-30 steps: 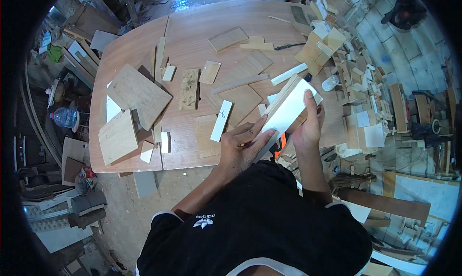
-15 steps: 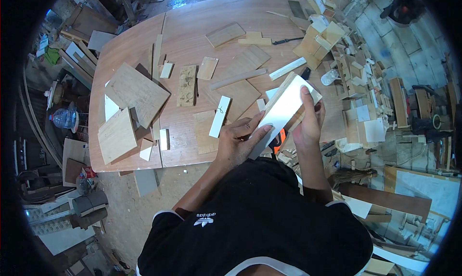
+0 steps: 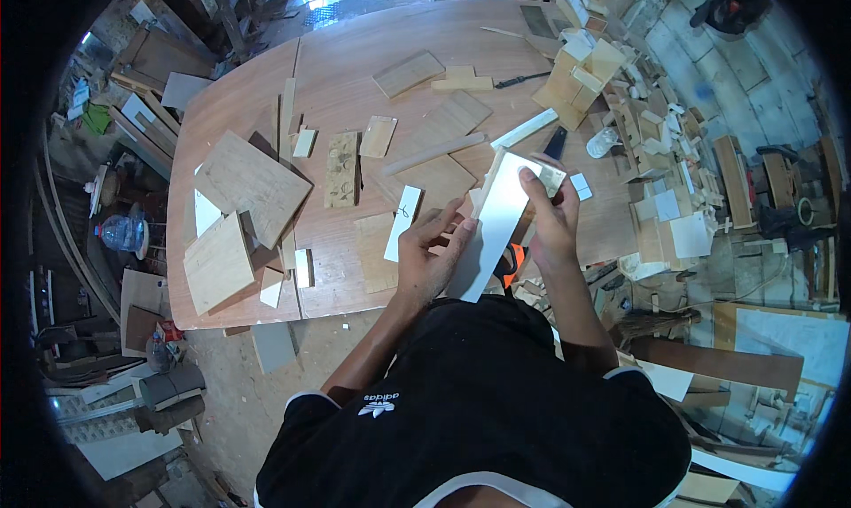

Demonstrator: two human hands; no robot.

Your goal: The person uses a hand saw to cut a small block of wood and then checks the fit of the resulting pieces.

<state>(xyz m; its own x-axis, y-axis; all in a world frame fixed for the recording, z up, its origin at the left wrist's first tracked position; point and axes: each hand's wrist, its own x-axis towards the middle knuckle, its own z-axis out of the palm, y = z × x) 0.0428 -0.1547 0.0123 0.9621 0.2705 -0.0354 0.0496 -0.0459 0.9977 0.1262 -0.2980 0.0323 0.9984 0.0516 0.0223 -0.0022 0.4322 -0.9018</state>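
A long white-faced board [image 3: 493, 233] slants in front of my body, its near end close to my shirt and its far end over the table. My right hand [image 3: 551, 217] grips the far end, thumb pressed on top near a small wooden piece [image 3: 551, 182] at the corner. The fingers under the board are hidden. My left hand [image 3: 430, 253] is closed at the board's left edge, thumb and fingers bent against it. Partly covered beneath the board is an orange-and-black tool handle [image 3: 517, 258]. A white strip with a dark pencil mark [image 3: 405, 222] lies beside my left hand.
The brown table [image 3: 239, 100] carries several loose boards, among them a large plywood panel [image 3: 253, 189] at the left and a thick block [image 3: 342, 169]. A clear jar [image 3: 603, 142] stands at the right, near piled wood offcuts [image 3: 651, 131]. A water bottle [image 3: 121, 233] is at far left.
The board has swung more upright and shifted slightly left. My left thumb has slid off its white face to the edge, and my right hand has moved left with the far end.
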